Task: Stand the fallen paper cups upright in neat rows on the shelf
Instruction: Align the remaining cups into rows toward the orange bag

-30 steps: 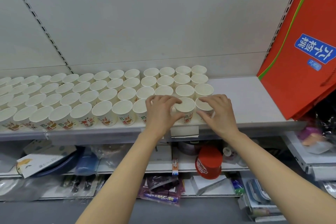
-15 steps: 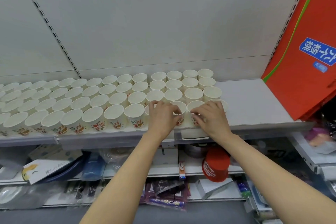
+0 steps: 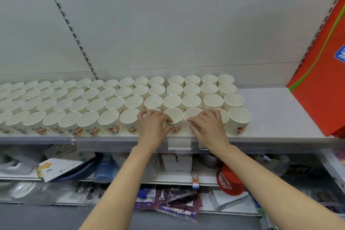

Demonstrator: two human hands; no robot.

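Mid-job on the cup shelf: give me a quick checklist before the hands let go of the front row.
1. White paper cups all upright: ok, none seen fallen.
2. Left hand grips a front-row cup: ok.
3. Right hand on the neighbouring cup: ok; grip cannot tell.
4. Front row in line: not ok, end cup sits apart.
5. Grey shelf space rightward: ok.

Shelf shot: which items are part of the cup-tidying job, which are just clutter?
Job:
- paper cups, upright in rows
- shelf they stand on
- left hand, on a front-row cup
- right hand, on the next cup

Clutter:
- orange bag, on the shelf's right end
- red tub, lower shelf
- packets below
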